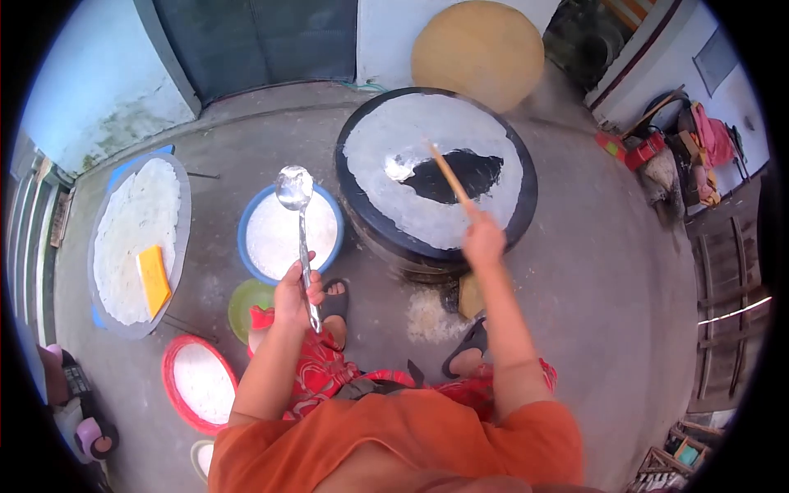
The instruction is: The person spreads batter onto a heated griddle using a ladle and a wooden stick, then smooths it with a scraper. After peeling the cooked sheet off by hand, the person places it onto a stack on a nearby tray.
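Note:
My left hand (294,297) is wrapped round the handle of a metal ladle (294,189), whose bowl carries white residue above a blue basin (243,238) of white batter (288,238). My right hand (483,240) grips a wooden stick (451,178) over the round black griddle (526,197). White batter (386,123) lies in a broad ring on the griddle, with a dark bare patch right of the middle. A small lump of batter (399,168) sits by that patch, near the stick's far end.
On the left, an oval tray (186,214) holds a white sheet and a yellow object (153,281). A red basin (168,374) and a green bowl (240,308) stand near my legs. Behind the griddle is a round tan board (477,53); clutter (674,156) lies at right.

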`<state>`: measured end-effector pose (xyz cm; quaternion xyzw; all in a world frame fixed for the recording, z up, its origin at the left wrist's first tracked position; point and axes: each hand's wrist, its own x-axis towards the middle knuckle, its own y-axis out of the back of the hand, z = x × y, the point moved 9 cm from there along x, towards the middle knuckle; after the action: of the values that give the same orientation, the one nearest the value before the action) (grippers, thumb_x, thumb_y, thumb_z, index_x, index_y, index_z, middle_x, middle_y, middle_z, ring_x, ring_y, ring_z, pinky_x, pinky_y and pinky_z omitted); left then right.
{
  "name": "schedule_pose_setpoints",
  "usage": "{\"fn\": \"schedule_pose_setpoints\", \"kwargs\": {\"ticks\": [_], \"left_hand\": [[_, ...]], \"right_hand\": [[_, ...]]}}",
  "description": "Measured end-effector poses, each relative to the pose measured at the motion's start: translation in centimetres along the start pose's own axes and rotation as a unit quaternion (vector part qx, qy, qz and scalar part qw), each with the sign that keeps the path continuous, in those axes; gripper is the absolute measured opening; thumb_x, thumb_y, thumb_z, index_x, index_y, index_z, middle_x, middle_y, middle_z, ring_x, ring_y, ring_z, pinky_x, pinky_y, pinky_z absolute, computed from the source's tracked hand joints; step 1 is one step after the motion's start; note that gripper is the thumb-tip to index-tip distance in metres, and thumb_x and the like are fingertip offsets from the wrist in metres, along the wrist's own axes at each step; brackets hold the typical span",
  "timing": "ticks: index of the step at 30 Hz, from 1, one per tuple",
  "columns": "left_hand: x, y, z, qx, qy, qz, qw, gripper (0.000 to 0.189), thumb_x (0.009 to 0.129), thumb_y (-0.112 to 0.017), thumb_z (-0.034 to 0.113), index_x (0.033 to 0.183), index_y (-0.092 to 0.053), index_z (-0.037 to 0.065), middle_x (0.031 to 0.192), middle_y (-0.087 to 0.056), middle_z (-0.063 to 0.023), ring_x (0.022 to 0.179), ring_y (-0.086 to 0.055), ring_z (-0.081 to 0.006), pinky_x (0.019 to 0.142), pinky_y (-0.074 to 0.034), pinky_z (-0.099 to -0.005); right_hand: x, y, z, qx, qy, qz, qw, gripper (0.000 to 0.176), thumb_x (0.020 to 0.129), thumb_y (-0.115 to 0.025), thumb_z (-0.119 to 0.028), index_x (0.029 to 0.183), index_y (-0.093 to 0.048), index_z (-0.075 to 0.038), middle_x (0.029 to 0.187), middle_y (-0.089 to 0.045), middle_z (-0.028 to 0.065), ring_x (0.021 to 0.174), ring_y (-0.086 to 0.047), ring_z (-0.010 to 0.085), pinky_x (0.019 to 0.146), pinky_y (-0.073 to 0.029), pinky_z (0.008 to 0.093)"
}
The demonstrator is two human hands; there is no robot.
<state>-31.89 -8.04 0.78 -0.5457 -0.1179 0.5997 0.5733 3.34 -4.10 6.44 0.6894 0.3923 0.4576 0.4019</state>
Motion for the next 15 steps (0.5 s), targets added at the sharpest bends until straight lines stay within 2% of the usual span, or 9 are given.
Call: {"fn": "schedule_pose_setpoints", "kwargs": {"ticks": [1, 2, 3, 8, 10, 11, 12, 14, 15], "left_hand": [[0.0, -0.2, -0.2, 0.0, 0.006, -0.005, 1.0, 0.03, 0.093, -0.035, 0.023, 0.116, -0.042, 0.005, 0.068, -0.05, -0.008, 0.047, -0.04, -0.0113, 0.039, -0.033, -0.0231], [-0.1, -0.3, -0.1, 0.001, 0.011, -0.009, 1.0, 0.03, 0.093, -0.035, 0.023, 0.116, -0.041, 0.005, 0.068, -0.049, -0.0083, 0.048, -0.04, -0.0113, 0.039, -0.033, -0.023], [-0.1, -0.5, 0.0, 0.004, 0.008, -0.007, 1.0, 0.03, 0.093, -0.035, 0.023, 0.116, -0.041, 0.005, 0.068, -0.049, -0.0083, 0.048, -0.04, -0.0113, 0.039, -0.033, -0.023], [-0.3, -0.5, -0.5, 0.01, 0.012, -0.021, 1.0, 0.031, 0.093, -0.034, 0.022, 0.116, -0.041, 0.003, 0.068, -0.049, -0.0085, 0.048, -0.039, -0.0113, 0.04, -0.032, -0.0228], [-0.2, -0.3, -0.5, 0.008, 0.008, -0.018, 1.0, 0.03, 0.092, -0.035, 0.022, 0.116, -0.041, 0.004, 0.068, -0.049, -0.0084, 0.048, -0.039, -0.011, 0.039, -0.032, -0.0228], [-0.1, -0.2, -0.5, 0.003, 0.01, -0.014, 1.0, 0.03, 0.092, -0.035, 0.022, 0.115, -0.041, 0.004, 0.068, -0.049, -0.0084, 0.048, -0.039, -0.011, 0.039, -0.033, -0.0228], [-0.1, -0.2, -0.5, -0.001, 0.012, -0.011, 1.0, 0.03, 0.092, -0.035, 0.022, 0.115, -0.041, 0.004, 0.068, -0.049, -0.0084, 0.048, -0.039, -0.0109, 0.039, -0.033, -0.0228], [-0.1, -0.3, -0.4, 0.002, 0.009, -0.008, 1.0, 0.03, 0.092, -0.036, 0.022, 0.115, -0.041, 0.004, 0.068, -0.049, -0.0083, 0.047, -0.039, -0.0109, 0.039, -0.033, -0.0229], [0.0, -0.3, -0.4, 0.003, 0.005, -0.006, 1.0, 0.03, 0.092, -0.037, 0.022, 0.115, -0.041, 0.004, 0.067, -0.048, -0.0081, 0.047, -0.039, -0.0108, 0.039, -0.033, -0.0229]], "right_hand": [[-1.5, -1.5, -2.1, -0.009, 0.039, 0.01, 0.999, 0.042, 0.069, -0.052, -0.007, 0.11, -0.057, -0.015, 0.083, -0.055, 0.0102, 0.079, -0.055, 0.0298, 0.066, -0.047, 0.0412], [-3.0, -4.2, -3.9, -0.024, 0.115, 0.015, 0.993, 0.05, 0.067, -0.053, -0.004, 0.115, -0.053, -0.016, 0.081, -0.055, 0.0084, 0.076, -0.056, 0.0276, 0.065, -0.047, 0.0393], [-4.2, -5.3, -6.0, -0.01, 0.163, 0.004, 0.987, 0.05, 0.067, -0.053, -0.005, 0.115, -0.053, -0.017, 0.082, -0.055, 0.0078, 0.074, -0.056, 0.0266, 0.064, -0.047, 0.039], [-1.2, -5.9, -3.5, -0.097, 0.114, -0.041, 0.988, 0.044, 0.07, -0.05, -0.005, 0.113, -0.054, -0.014, 0.08, -0.056, 0.0074, 0.072, -0.057, 0.0271, 0.059, -0.047, 0.0394], [0.6, -5.6, -1.0, -0.106, 0.019, -0.047, 0.993, 0.043, 0.071, -0.05, -0.005, 0.113, -0.054, -0.014, 0.081, -0.055, 0.0081, 0.073, -0.057, 0.0271, 0.059, -0.047, 0.0398], [0.8, -5.7, -0.6, -0.04, -0.009, -0.049, 0.998, 0.041, 0.073, -0.049, -0.006, 0.113, -0.054, -0.014, 0.083, -0.055, 0.0092, 0.075, -0.057, 0.0278, 0.06, -0.047, 0.0403], [0.2, -5.9, -1.4, -0.04, -0.009, -0.048, 0.998, 0.041, 0.073, -0.049, -0.006, 0.113, -0.054, -0.014, 0.083, -0.055, 0.0092, 0.075, -0.057, 0.0278, 0.06, -0.047, 0.0403], [-2.4, -5.4, -5.0, 0.013, 0.069, -0.004, 0.998, 0.04, 0.074, -0.05, -0.008, 0.114, -0.053, -0.012, 0.083, -0.055, 0.0106, 0.077, -0.057, 0.0281, 0.061, -0.047, 0.0405], [-3.4, -5.9, -6.5, 0.001, 0.11, -0.064, 0.992, 0.041, 0.073, -0.051, -0.009, 0.115, -0.052, -0.011, 0.084, -0.055, 0.0115, 0.077, -0.057, 0.0286, 0.061, -0.047, 0.0407]]}}
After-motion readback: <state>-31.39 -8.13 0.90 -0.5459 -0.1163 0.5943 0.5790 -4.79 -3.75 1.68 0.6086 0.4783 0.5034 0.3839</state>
